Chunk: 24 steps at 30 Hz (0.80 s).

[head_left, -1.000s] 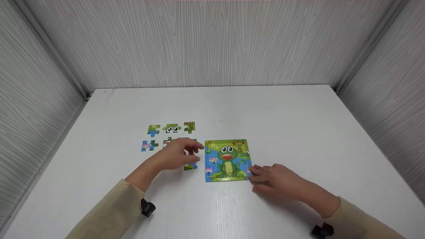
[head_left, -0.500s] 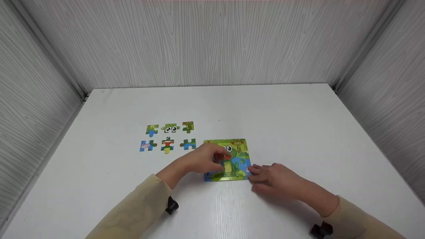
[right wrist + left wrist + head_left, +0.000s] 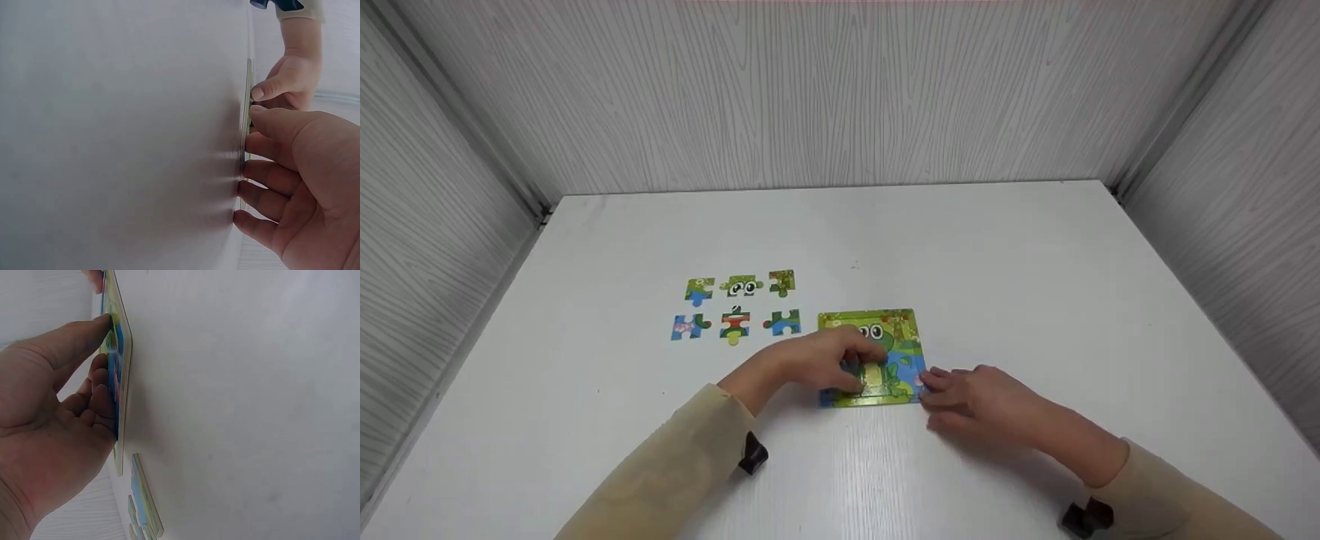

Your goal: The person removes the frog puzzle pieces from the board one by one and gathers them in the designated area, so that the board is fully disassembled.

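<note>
A square puzzle board with a printed frog lies flat on the table, partly covered by my left hand. That hand's bent thumb and fingers are down at the board's face, pinching a small puzzle piece that they mostly hide. At the board's right edge, my right hand rests with relaxed fingers, their tips against the edge. To the left of the board lie loose puzzle pieces in two rows, among them one with eyes and one with a red mouth.
A white table carries everything, with a grey wood-grain panel behind it and more panels at both sides. The nearest loose piece, green and blue, lies close to the board's left edge.
My left hand has moved right from the loose pieces onto the board, taking a piece that lay below the two rows. My right hand stays at the board's edge.
</note>
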### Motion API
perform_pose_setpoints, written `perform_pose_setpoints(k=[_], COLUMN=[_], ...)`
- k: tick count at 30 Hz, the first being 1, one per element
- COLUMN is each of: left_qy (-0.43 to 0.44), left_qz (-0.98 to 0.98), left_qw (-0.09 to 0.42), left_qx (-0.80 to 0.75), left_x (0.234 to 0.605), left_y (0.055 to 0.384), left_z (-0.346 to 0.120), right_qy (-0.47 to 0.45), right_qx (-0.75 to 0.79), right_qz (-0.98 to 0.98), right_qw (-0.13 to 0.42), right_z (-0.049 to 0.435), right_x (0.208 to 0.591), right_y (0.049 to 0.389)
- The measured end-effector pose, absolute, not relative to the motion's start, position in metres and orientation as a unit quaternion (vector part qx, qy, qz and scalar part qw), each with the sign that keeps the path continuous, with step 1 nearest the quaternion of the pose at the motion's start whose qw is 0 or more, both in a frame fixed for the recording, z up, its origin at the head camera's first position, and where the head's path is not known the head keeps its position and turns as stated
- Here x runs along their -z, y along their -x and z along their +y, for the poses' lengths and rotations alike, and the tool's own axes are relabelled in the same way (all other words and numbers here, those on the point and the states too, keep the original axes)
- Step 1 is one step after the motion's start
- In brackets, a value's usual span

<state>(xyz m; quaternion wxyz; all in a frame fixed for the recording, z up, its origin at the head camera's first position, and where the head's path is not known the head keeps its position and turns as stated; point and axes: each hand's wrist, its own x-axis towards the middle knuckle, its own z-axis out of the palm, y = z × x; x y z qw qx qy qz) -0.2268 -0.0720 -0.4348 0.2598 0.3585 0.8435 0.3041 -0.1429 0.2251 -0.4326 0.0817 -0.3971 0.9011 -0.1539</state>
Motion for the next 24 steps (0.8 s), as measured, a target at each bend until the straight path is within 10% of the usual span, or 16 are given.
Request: perform_pose_setpoints(k=[24], left_qy=[-0.391], left_qz=[0.824], left_qw=[0.268], left_qx=[-0.31], left_x=[0.4356], left_y=[0.2282], left_z=[-0.0728], right_qy=[0.415], right_qx=[0.126], right_qz=[0.9], right_qw=[0.04], right_z=[0.2162], right_x=[0.4297], right_y=[0.1369])
